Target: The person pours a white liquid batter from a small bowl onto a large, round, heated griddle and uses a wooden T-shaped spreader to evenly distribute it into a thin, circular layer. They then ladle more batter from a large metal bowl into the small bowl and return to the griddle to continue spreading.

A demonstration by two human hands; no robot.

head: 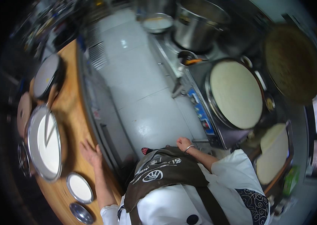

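My left hand is over the edge of the wooden worktop, fingers apart and holding nothing. Beside it stands a large metal bowl of white batter, with a ladle dipping in. Nearer me are a small bowl of white liquid and a shiny metal bowl. My right hand, a bangle at its wrist, is in front of my apron; its fingers are curled with nothing visible in them. Beyond it, a pale round sheet of batter covers a round griddle.
On the right, a tray holds pale flat sheets, and a large brown round pan stands tilted. A tall stockpot and a small pot are behind the griddle. Tiled floor separates the counters.
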